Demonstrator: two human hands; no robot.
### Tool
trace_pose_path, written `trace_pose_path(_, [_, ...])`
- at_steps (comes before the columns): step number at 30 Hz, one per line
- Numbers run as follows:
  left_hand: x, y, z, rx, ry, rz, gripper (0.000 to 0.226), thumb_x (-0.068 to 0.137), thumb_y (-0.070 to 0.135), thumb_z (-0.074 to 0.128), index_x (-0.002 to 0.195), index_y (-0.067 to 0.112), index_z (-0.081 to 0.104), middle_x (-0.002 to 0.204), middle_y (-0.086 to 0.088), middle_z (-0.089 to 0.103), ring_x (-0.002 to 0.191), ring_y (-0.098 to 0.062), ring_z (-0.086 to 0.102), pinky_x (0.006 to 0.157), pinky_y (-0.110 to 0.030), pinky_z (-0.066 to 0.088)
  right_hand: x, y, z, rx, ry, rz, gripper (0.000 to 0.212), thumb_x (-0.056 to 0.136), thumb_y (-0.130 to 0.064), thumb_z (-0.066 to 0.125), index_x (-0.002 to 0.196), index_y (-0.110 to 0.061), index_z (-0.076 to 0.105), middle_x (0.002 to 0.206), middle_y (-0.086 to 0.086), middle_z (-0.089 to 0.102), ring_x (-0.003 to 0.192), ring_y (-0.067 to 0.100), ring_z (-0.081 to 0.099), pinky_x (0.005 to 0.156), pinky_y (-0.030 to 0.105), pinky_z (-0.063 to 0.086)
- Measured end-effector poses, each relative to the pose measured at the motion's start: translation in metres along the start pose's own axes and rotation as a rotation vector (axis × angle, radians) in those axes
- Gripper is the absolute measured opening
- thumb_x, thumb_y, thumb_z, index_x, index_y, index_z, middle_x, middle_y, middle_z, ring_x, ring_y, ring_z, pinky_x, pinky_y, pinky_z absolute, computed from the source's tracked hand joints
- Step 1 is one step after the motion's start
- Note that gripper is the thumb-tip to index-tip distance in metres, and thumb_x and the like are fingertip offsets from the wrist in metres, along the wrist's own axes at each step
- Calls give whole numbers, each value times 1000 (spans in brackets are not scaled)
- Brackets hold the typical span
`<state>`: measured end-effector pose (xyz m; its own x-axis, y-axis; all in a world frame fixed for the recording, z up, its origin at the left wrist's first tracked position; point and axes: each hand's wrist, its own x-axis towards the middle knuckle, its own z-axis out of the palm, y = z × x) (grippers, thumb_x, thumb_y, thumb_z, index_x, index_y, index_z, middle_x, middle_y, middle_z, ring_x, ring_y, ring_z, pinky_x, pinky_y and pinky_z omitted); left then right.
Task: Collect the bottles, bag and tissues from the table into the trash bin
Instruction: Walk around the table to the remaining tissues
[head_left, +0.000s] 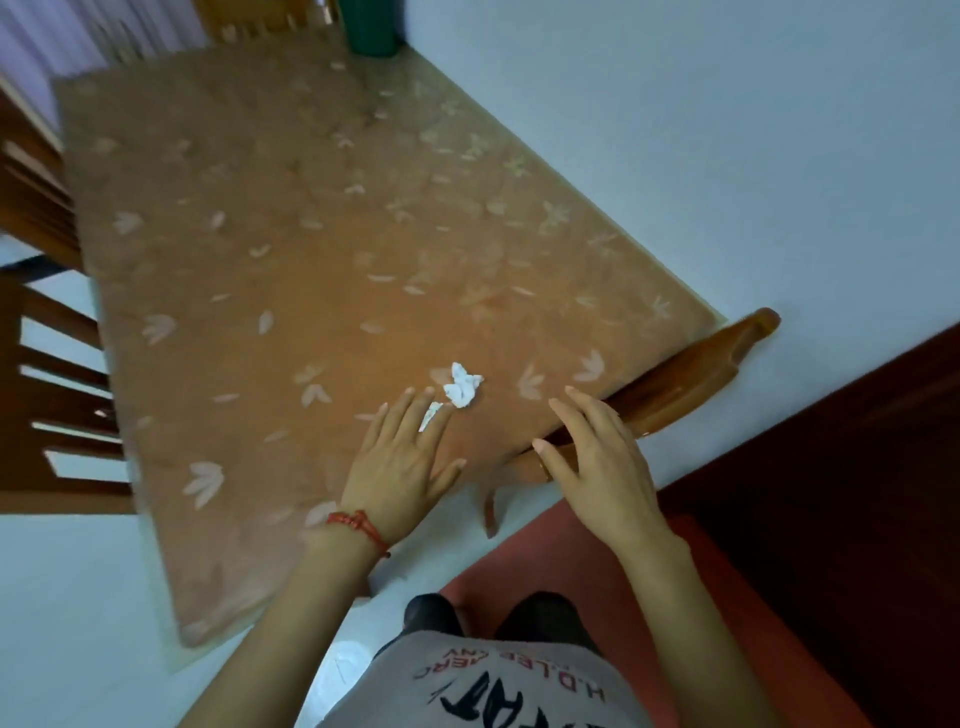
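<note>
Leaf-patterned cloth covered the desk (311, 291); a crumpled tissue (462, 388) lay by the left hand (402, 462), grip released, right hand (597, 457) likewise spread.

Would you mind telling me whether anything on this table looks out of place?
Yes: a crumpled white tissue lies on the orange patterned tablecloth near its near edge, with a smaller white scrap beside it at the fingertips of the left hand. No bottles or bag show. The right hand hovers open nearby.
</note>
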<state>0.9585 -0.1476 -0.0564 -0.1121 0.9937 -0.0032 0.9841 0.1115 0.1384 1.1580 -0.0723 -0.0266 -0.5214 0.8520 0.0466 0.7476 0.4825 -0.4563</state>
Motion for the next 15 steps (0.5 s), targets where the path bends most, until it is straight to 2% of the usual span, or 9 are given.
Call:
trace_pose_path(2, [-1, -11, 3, -14, -13, -40, 57, 86, 51, 30, 122, 11, 50, 126, -17, 58, 119, -35, 53, 96, -52, 43, 12, -3, 5, -1, 1, -33, 46, 89, -33, 54, 127, -8, 51, 135, 12, 48, 126, 27, 42, 96, 40, 40])
trace_pose_path(4, [1, -19, 3, -19, -29, -98, 61, 91, 54, 19, 122, 11, 50, 127, -16, 57, 119, -34, 53, 95, -52, 43, 25, -3, 10, 1, -26, -78, 47, 88, -37, 50, 125, -8, 52, 133, 12, 50, 123, 27, 45, 95, 42, 43])
trace_pose_path(6, [3, -24, 4, -21, -36, -159, 70, 92, 54, 9, 121, 10, 54, 126, -16, 58, 118, -33, 55, 94, -52, 44, 41, -2, 16, -1, -64, -110, 46, 88, -33, 54, 126, -8, 51, 134, 12, 49, 125, 28, 45, 98, 44, 43])
trace_pose_path(8, [8, -28, 9, -28, -35, -212, 70, 92, 54, 8, 121, 10, 54, 126, -16, 58, 118, -33, 55, 94, -51, 44, 58, 1, 21, -10, -92, -141, 45, 88, -32, 56, 126, -9, 51, 136, 13, 48, 126, 29, 44, 100, 45, 41])
trace_pose_path(10, [16, -31, 17, -45, -35, -261, 67, 92, 54, 13, 121, 9, 53, 126, -16, 58, 117, -33, 55, 93, -51, 44, 78, 4, 25, -24, -130, -188, 46, 89, -35, 52, 128, -10, 50, 137, 12, 46, 127, 30, 42, 103, 46, 38])
trace_pose_path(12, [26, -32, 25, -88, -38, -337, 62, 88, 53, 27, 119, 8, 56, 124, -17, 60, 113, -34, 58, 90, -51, 47, 98, 8, 28, -27, -200, -234, 47, 90, -34, 52, 130, -10, 47, 140, 11, 44, 130, 29, 39, 106, 48, 34])
trace_pose_path(15, [37, -26, 36, -244, -53, -461, 66, 79, 52, 32, 121, 7, 55, 127, -17, 57, 112, -35, 57, 88, -47, 49, 123, 16, 32, -40, -286, -282, 48, 91, -34, 51, 133, -12, 44, 143, 9, 39, 132, 25, 34, 107, 42, 31])
